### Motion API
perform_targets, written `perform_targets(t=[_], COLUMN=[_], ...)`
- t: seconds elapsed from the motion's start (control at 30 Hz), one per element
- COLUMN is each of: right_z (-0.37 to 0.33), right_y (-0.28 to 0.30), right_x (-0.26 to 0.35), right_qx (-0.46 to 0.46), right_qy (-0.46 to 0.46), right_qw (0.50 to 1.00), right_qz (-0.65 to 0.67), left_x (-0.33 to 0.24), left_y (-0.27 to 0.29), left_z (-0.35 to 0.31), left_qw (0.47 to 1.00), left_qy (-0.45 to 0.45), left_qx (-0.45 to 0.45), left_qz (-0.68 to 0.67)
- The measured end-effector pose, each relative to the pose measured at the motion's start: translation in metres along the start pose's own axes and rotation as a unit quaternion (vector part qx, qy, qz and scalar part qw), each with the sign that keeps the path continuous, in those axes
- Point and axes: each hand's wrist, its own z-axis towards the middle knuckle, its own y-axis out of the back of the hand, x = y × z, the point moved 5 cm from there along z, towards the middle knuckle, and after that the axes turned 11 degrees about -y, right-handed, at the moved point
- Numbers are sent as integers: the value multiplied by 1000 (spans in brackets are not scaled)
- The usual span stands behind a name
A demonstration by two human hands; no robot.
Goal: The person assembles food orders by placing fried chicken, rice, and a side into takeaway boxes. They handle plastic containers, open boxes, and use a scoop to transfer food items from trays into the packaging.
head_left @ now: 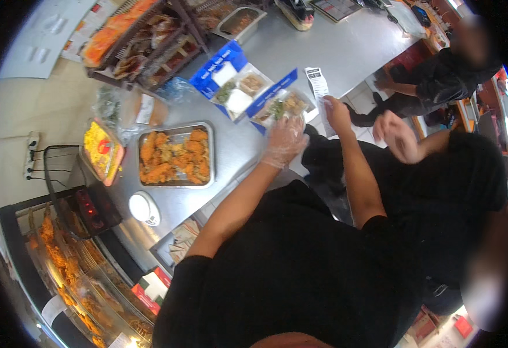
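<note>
My left hand (286, 142), in a clear plastic glove, is at the near side of a blue meal box (293, 103). Its fingers are closed on the box's near edge and partly hidden. Inside that box sit shredded greens and brownish food. A second blue box (218, 66) stands open just left of it, with white portions, greens and brown food in compartments. My bare right hand (338, 114) pinches the lower end of a long printed paper slip (316, 84), right of the boxes.
A metal tray (212, 152) of fried pieces and a tub of yellow food (98, 145) stand left, near a white round scale (144, 207). A heated display case (62, 272) is lower left. One co-worker's hand (398, 136) is close at my right; another person stands beyond.
</note>
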Motion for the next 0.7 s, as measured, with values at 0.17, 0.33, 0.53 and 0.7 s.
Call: perform_targets(t=[0.17,0.33,0.53,0.7], right_z=[-16,-27,-31,-70], right_y=[1,-23,-18,-22], right_x=[-25,-12,29,11], right_qx=[36,53,5,-99], right_qy=[-10,-102,-175,-113], right_qw=[996,984,984,980], right_qz=[79,135,29,132], left_x=[31,52,52,56], left_y=[-71,-33,-39,-18], left_z=[10,10,51,40], left_qw=[988,975,985,992], left_qy=[-47,-58,-101,-45], left_qx=[-37,-131,-60,-99], left_qz=[139,169,129,57])
